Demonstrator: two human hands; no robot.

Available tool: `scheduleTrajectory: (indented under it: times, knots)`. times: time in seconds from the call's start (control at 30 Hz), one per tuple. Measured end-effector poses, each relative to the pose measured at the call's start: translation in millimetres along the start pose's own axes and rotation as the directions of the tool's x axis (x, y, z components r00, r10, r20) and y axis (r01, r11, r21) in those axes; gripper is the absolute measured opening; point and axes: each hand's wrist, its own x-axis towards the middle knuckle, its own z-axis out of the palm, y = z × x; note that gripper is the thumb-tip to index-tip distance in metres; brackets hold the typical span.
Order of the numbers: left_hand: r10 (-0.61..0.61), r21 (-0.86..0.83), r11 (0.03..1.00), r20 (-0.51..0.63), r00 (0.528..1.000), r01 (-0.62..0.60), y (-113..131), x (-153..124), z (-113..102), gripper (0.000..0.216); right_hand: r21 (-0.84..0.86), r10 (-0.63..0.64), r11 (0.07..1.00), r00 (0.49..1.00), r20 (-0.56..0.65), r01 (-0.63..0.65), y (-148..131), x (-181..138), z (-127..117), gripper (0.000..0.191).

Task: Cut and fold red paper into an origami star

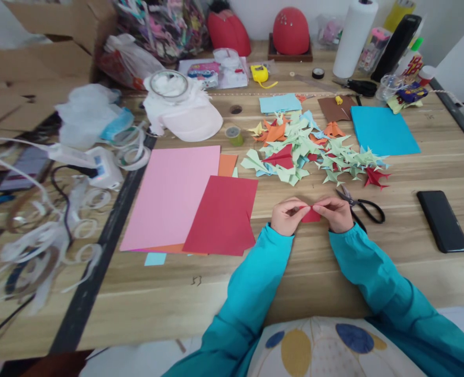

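A small piece of red paper (311,215) is held just above the wooden table, its upper edge pinched from both sides. My left hand (289,215) grips its left part between thumb and fingers. On its right part, my right hand (334,212) has a matching pinch. Fingertips hide the top of the paper, so its folds cannot be made out. Black-handled scissors (367,209) lie right beside my right hand. Beyond both hands spreads a pile of folded paper figures (295,144), mostly pale green, with some orange, red and blue ones.
Left of my arms lie red paper sheets (222,217) over a large pink sheet (169,193). Blue paper (385,131) sits at the back right, a black phone (443,221) at the right. Tape rolls and cables (51,246) crowd the left; a white cap (192,120) stands behind.
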Motion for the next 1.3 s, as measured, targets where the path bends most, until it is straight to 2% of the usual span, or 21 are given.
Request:
scheduleTrajectory:
  times: [0.17,0.27,0.33,0.5,0.63,0.83,0.97,1.07,1.17,1.3]
  knots:
    - [-0.108,-0.041,0.994,-0.040,0.993,0.106,2.0,1.1,1.3,0.014,0.015,0.000,1.000,1.000,0.010,-0.001,2.4,0.8,-2.4,0.008]
    - [-0.222,-0.090,0.973,-0.102,0.970,0.213,3.8,2.5,2.0,0.019,0.030,-0.010,0.999,1.000,0.012,0.009,3.6,0.8,-3.0,0.006]
    - [-0.254,-0.135,0.962,-0.127,0.959,0.237,4.0,3.3,2.2,0.023,0.029,-0.007,1.000,1.000,0.010,0.007,4.2,1.1,-3.0,0.005]
    - [-0.198,-0.233,0.957,-0.086,0.976,0.173,2.8,4.4,2.3,0.027,0.019,-0.005,1.000,1.000,-0.016,0.005,5.4,2.4,-2.8,0.007]
    - [-0.149,-0.247,0.960,-0.057,0.987,0.131,4.1,4.5,2.6,0.028,0.017,0.001,1.000,1.000,-0.026,0.000,6.8,2.6,-2.8,0.008]
    - [-0.122,-0.195,0.975,-0.084,0.989,0.104,4.2,3.7,4.4,0.026,0.050,0.028,0.998,0.997,-0.065,-0.025,12.5,2.2,-2.6,0.010]
    - [-0.154,-0.177,0.975,-0.115,0.981,0.132,1.3,2.6,6.3,0.022,0.079,0.031,0.997,0.997,-0.074,-0.025,16.1,2.3,-2.8,0.009]
    - [-0.164,-0.133,0.979,-0.074,0.984,0.153,0.5,1.7,6.8,0.018,0.091,0.033,0.995,0.997,-0.074,-0.027,15.4,2.1,-3.0,0.009]
    - [-0.106,-0.073,0.992,-0.007,0.994,0.105,1.3,1.2,5.9,0.013,0.101,0.003,0.995,0.999,-0.053,0.003,12.2,1.4,-2.5,0.007]
    - [-0.020,-0.035,0.999,-0.003,1.000,0.020,2.6,1.6,3.3,0.010,0.076,-0.031,0.997,0.999,-0.008,0.031,6.4,0.6,-0.4,0.007]
